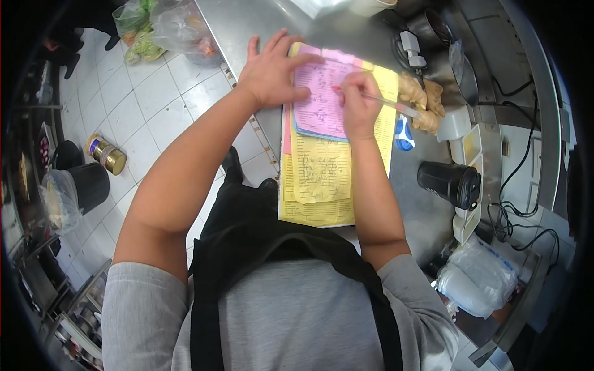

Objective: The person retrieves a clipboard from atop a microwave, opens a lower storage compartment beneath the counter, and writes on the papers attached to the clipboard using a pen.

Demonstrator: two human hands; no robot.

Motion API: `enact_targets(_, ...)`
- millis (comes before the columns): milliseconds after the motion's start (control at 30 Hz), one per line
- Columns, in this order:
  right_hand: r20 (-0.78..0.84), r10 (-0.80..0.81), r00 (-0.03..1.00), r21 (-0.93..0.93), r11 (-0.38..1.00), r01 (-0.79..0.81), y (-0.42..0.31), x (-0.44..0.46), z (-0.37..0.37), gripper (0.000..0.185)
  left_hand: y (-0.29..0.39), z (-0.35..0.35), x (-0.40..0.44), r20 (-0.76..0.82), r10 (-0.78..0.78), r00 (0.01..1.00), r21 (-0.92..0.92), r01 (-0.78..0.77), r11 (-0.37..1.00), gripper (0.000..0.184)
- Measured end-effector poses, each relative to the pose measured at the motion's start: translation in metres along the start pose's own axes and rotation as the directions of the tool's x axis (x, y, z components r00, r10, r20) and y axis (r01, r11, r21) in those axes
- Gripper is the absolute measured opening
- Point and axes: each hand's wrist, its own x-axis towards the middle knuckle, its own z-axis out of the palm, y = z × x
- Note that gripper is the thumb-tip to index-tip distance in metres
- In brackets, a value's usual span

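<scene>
A pink printed form [322, 114] with handwriting lies on top of yellow printed sheets [322, 179] on the metal counter. My left hand [275, 71] rests with spread fingers on the pink form's left side. In my right hand [361, 105] is a pen [393, 107], its red tip against the pink form and its clear barrel slanting right. Blue paper edges show beneath the pink form. Several pieces of ginger root [424, 102] sit just right of the papers, near a blue-and-white item [404, 133] whose kind I cannot make out.
A black lidded tumbler [449, 185] lies on the counter at right. Beyond it are white containers [471, 145], cables [516, 210] and plastic-wrapped items [476, 278]. On the tiled floor are bagged vegetables [145, 43] and a gold can [106, 154]. Another person's legs [80, 25] show at upper left.
</scene>
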Motion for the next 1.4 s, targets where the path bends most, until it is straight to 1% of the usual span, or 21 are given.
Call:
enact_targets(167,-0.010,-0.025,1.000,-0.039,0.999,0.025,0.0015,-0.0002,0.0004,0.010,0.0003,-0.0004,0.0002,0.002,-0.001,1.000,0.005,0.001,1.000,0.068)
enact_targets(267,0.007,-0.074,0.997,-0.171,0.982,0.074,0.0061,0.0010,-0.0009,0.010,0.0001,-0.0005,0.0002,0.006,-0.003,1.000,0.007,0.003,1.000,0.068)
enact_targets(367,-0.015,-0.063,0.998,-0.094,0.994,0.062,0.0081,0.0019,0.0001,0.010,-0.0004,0.0009,0.0003,-0.004,-0.001,1.000,-0.003,0.001,1.000,0.068)
enact_targets(567,-0.007,-0.025,1.000,-0.167,0.986,0.023,0.0047,0.0018,-0.0027,0.011,-0.0013,0.0020,0.0005,-0.007,0.007,1.000,0.002,-0.007,1.000,0.067)
enact_targets(667,0.008,-0.040,0.999,-0.089,0.995,0.040,0.0024,0.0019,-0.0001,0.011,-0.0013,0.0014,0.0005,-0.004,0.009,1.000,-0.001,-0.009,1.000,0.067)
enact_targets(767,-0.009,-0.072,0.997,-0.178,0.982,0.069,0.0076,0.0017,-0.0031,0.011,-0.0013,0.0013,0.0004,0.001,0.009,1.000,0.005,-0.009,1.000,0.067)
enact_targets(867,-0.041,-0.053,0.998,-0.045,0.998,0.051,0.0049,-0.0014,-0.0014,0.010,-0.0009,0.0010,0.0005,0.002,0.006,1.000,-0.005,-0.006,1.000,0.067)
enact_targets(967,-0.010,-0.041,0.999,-0.024,0.999,0.041,0.0011,-0.0016,-0.0008,0.010,-0.0018,0.0034,-0.0010,-0.064,0.032,0.997,-0.007,-0.033,0.999,0.064)
enact_targets(1167,0.048,-0.031,0.998,-0.120,0.992,0.037,0.0047,0.0004,-0.0042,0.010,-0.0018,0.0044,-0.0013,-0.066,0.030,0.997,-0.006,-0.031,1.000,0.064)
enact_targets(1267,0.048,-0.001,0.999,-0.115,0.993,0.007,0.0001,0.0009,-0.0017,0.010,-0.0021,0.0042,-0.0007,-0.067,0.031,0.997,-0.006,-0.032,0.999,0.064)
enact_targets(1367,0.018,-0.054,0.998,-0.074,0.996,0.056,0.0018,0.0007,-0.0003,0.011,-0.0012,0.0014,0.0003,-0.001,0.013,1.000,-0.008,-0.013,1.000,0.069)
enact_targets(1400,0.013,-0.075,0.997,-0.093,0.993,0.076,0.0042,0.0016,-0.0005,0.011,-0.0020,0.0014,0.0003,-0.003,0.022,1.000,-0.010,-0.022,1.000,0.069)
